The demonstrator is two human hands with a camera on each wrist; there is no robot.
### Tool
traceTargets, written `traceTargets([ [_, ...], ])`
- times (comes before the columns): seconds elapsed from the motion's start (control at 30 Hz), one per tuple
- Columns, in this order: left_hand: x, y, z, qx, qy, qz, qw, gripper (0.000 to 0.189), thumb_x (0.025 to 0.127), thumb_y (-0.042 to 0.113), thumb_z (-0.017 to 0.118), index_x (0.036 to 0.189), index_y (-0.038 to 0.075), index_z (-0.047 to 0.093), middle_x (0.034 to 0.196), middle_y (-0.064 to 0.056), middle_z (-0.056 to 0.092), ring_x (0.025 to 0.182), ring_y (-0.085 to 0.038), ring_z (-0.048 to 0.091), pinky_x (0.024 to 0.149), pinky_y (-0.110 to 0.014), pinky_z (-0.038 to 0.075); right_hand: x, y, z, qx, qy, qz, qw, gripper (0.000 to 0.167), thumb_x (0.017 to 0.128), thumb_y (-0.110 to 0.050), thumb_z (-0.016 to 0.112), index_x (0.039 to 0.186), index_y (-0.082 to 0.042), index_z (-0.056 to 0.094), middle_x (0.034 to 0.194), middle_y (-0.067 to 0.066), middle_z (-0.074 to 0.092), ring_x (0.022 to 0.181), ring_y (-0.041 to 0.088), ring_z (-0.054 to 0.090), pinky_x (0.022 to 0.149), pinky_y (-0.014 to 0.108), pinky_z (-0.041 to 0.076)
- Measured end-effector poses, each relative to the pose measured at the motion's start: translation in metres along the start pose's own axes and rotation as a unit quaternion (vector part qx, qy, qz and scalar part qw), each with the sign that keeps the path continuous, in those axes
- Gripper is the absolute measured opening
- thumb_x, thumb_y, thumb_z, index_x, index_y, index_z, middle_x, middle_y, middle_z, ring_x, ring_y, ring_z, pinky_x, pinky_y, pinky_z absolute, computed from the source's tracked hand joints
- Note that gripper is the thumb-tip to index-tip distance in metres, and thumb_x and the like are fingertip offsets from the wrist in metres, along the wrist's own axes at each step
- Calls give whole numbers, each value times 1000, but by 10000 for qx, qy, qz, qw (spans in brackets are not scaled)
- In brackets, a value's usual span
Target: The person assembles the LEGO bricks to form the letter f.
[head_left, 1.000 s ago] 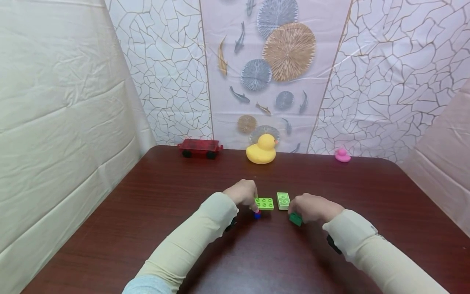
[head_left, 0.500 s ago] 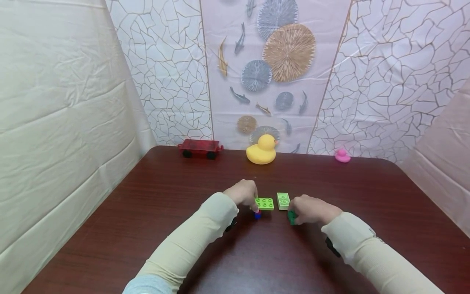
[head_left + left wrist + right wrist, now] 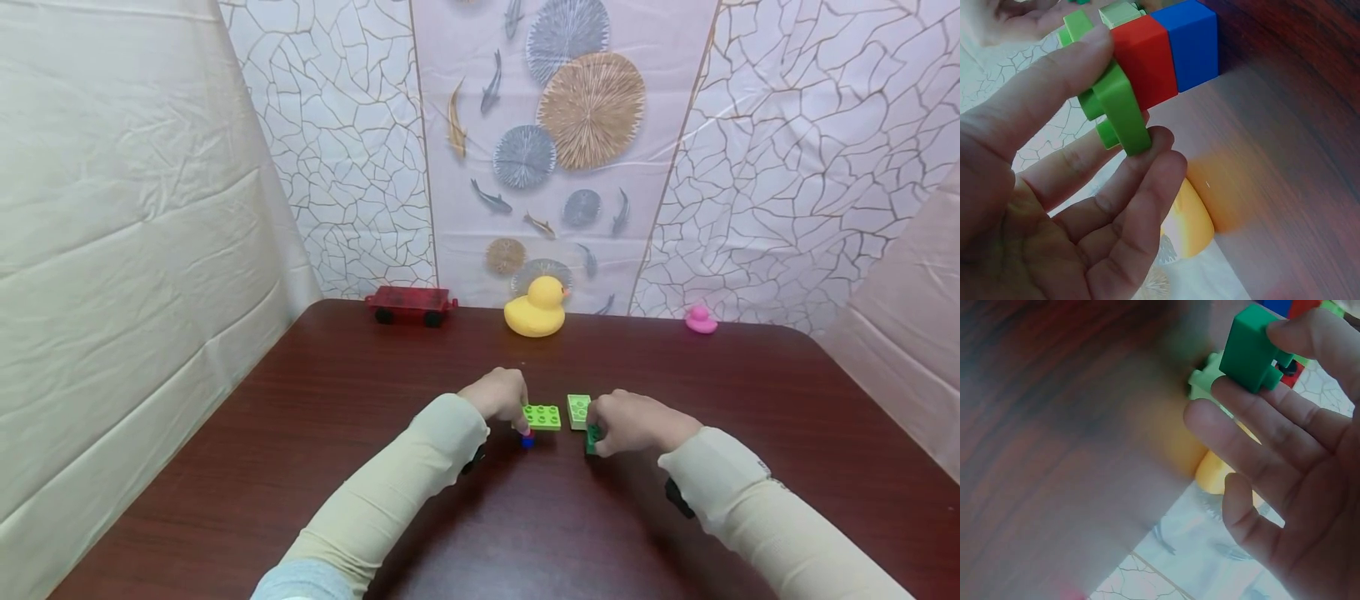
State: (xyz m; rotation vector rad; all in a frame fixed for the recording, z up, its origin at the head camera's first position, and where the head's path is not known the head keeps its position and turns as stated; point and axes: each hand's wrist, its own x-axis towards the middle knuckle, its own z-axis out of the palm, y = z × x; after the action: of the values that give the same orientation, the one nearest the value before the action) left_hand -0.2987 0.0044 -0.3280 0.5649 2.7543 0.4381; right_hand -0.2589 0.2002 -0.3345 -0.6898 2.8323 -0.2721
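My left hand (image 3: 497, 398) grips a lime-green studded plate (image 3: 542, 417) between thumb and fingers. Under that plate are a red brick (image 3: 1147, 59) and a blue brick (image 3: 1194, 44), joined in one stack. In the right wrist view, my right hand (image 3: 633, 421) pinches a dark green brick (image 3: 1247, 350) between thumb and fingertips, its studs facing the palm. A pale green brick (image 3: 578, 412) lies on the table between the hands, just beyond the dark green one. Whether the blue brick touches the table I cannot tell.
Along the back edge of the dark wooden table (image 3: 480, 533) stand a red wheeled wagon (image 3: 410, 303), a yellow rubber duck (image 3: 536, 308) and a small pink duck (image 3: 701, 320). A patterned cloth (image 3: 480, 233) hangs behind them.
The dark green brick has turned in my right fingers, and that hand has shifted very slightly. My left hand stays in place with its stack.
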Motion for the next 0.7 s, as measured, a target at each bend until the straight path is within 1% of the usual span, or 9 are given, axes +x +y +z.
traceTargets([
  [0.17, 1, 0, 1, 192, 60, 105, 9997, 33, 61, 24, 80, 89, 10, 68, 87, 2, 62, 84, -14, 55, 66, -26, 44, 1, -2, -8, -78, 184, -131, 9997, 16, 65, -14, 69, 79, -11, 63, 63, -6, 51, 56, 11, 46, 51, 28, 39],
  [0.23, 1, 0, 1, 241, 85, 139, 9996, 35, 61, 24, 80, 90, 10, 68, 89, 2, 63, 86, -14, 55, 67, -26, 44, 2, -3, -10, -116, 237, -155, 9995, 16, 65, -14, 69, 79, -11, 62, 62, -6, 51, 55, 11, 46, 51, 28, 39],
  [0.4, 1, 0, 0, 184, 61, 86, 9998, 34, 61, 24, 80, 89, 10, 68, 88, 2, 62, 83, -13, 55, 66, -26, 44, 4, -5, -14, -169, 293, -204, 9992, 22, 66, -15, 68, 85, -8, 63, 66, -5, 52, 57, 12, 47, 52, 27, 40],
  [0.5, 1, 0, 0, 156, 48, 62, 9998, 36, 60, 24, 80, 91, 10, 68, 89, 2, 62, 84, -13, 55, 66, -26, 45, 5, -7, -15, -166, 371, -297, 9987, 23, 66, -15, 67, 88, -7, 63, 67, -5, 53, 58, 12, 47, 52, 27, 40],
  [0.7, 1, 0, 0, 127, 57, 74, 9999, 36, 60, 23, 80, 92, 10, 68, 90, 2, 63, 86, -14, 55, 66, -27, 45, 6, -10, -18, -240, 670, -581, 9958, 25, 66, -16, 64, 90, -8, 63, 70, -4, 56, 58, 11, 46, 53, 27, 40],
])
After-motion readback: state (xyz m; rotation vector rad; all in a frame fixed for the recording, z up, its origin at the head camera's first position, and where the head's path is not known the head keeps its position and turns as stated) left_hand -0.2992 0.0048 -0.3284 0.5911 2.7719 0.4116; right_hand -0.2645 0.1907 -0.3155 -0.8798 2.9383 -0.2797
